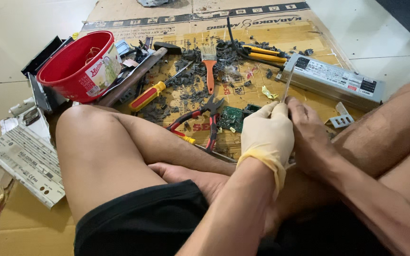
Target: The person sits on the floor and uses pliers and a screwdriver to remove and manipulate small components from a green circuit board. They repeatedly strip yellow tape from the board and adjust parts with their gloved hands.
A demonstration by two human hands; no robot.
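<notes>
Both hands (285, 130) grip a thin tool (286, 87); red bucket (79, 66) holds scraps.

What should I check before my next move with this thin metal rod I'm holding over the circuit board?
1. Left hand gloved: ok.
2. Right hand gloved: not ok, it is bare.
3. Grip on the thin metal rod: ok, both hands close around its lower end.
4. Rod's lower tip in sight: cannot tell, the hands hide it.
5. Green circuit board free of clutter: not ok, the red-handled pliers lie against it, dark debris beside it.
6. Legs covered near the tools: not ok, knees bare.
</notes>
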